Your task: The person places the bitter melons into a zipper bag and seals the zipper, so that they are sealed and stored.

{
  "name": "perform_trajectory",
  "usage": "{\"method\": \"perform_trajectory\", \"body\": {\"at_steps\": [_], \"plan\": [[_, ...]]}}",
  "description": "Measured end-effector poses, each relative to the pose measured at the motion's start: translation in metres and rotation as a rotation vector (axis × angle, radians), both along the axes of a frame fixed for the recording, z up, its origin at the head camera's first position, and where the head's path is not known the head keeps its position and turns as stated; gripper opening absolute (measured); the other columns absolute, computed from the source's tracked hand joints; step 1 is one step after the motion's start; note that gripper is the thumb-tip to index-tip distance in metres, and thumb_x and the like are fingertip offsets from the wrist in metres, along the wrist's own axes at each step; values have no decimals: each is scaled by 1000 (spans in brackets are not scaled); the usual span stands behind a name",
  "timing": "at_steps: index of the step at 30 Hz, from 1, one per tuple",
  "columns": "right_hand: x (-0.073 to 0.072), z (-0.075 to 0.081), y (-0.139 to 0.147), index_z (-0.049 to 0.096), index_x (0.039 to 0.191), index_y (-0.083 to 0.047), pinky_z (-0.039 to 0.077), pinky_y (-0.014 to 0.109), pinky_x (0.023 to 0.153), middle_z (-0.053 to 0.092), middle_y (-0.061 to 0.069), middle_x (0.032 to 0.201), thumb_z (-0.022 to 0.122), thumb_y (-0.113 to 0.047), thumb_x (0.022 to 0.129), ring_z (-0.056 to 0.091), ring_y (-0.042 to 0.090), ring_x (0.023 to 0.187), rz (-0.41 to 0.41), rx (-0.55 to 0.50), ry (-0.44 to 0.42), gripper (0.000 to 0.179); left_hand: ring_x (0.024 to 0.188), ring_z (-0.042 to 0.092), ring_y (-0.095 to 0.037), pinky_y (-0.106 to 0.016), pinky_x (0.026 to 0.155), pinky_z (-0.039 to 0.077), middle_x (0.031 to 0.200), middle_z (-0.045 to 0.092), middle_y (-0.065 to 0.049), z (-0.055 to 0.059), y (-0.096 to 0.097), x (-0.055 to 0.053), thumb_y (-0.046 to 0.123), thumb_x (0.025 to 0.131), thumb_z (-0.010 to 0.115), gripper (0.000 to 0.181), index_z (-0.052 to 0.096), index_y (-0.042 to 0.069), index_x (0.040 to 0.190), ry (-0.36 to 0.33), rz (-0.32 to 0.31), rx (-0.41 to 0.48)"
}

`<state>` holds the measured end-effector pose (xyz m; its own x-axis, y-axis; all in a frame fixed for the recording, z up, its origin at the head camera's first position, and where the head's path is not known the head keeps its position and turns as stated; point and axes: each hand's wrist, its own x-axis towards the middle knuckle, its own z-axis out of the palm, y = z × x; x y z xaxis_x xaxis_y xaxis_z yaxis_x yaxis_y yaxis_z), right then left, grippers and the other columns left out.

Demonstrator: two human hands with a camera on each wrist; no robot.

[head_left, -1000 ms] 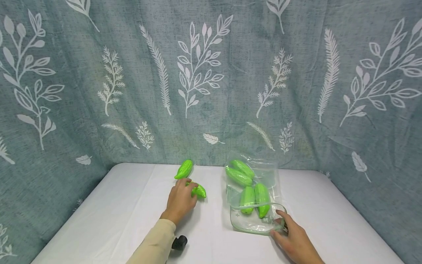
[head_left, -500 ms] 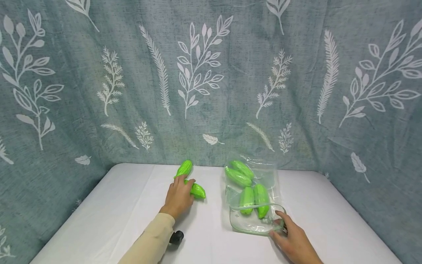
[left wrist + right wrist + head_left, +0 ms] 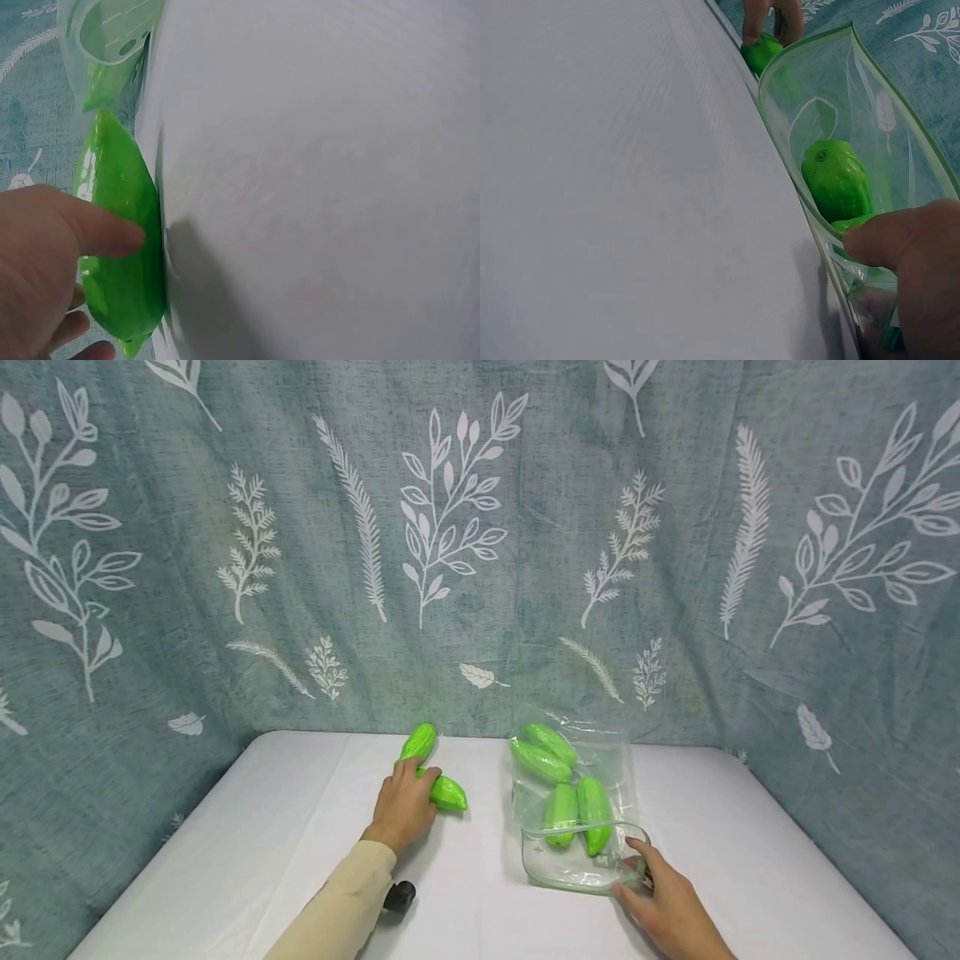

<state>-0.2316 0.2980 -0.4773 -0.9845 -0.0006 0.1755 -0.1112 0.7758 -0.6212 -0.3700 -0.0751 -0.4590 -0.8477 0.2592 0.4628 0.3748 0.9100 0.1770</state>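
My left hand (image 3: 405, 806) grips a glossy bright-green bitter melon (image 3: 450, 794) lying on the white table. In the left wrist view the thumb lies across this bitter melon (image 3: 120, 289), with fingertips showing past its other side. Just behind that hand lies another bitter melon (image 3: 420, 740). My right hand (image 3: 671, 902) holds the right side of the mouth of a clear zip bag (image 3: 540, 864). Several bitter melons (image 3: 592, 814) are inside the bag. The right wrist view shows the mouth of the bag (image 3: 855, 90) gaping, with the thumb on its rim.
A white cloth covers the table (image 3: 247, 860). Behind it and at both sides hangs a blue-green curtain (image 3: 480, 568) with white leaf prints. A black device (image 3: 400, 897) sits at the left wrist, below the beige sleeve (image 3: 337, 902).
The left hand has shifted slightly left and settled on the nearer bitter melon, which has barely moved. The right hand and the bag stay in place.
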Motion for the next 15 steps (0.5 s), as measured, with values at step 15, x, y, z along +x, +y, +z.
{"method": "perform_trajectory", "body": {"at_steps": [15], "plan": [[0, 1, 0, 42, 147, -6, 48, 55, 97, 65, 14, 124, 76, -28, 89, 59, 37, 119, -10, -3, -18, 71, 111, 60, -34, -50, 85, 50, 119, 62, -15, 2, -4, -1, 11, 80, 80, 39, 65, 12, 116, -35, 12, 34]]}}
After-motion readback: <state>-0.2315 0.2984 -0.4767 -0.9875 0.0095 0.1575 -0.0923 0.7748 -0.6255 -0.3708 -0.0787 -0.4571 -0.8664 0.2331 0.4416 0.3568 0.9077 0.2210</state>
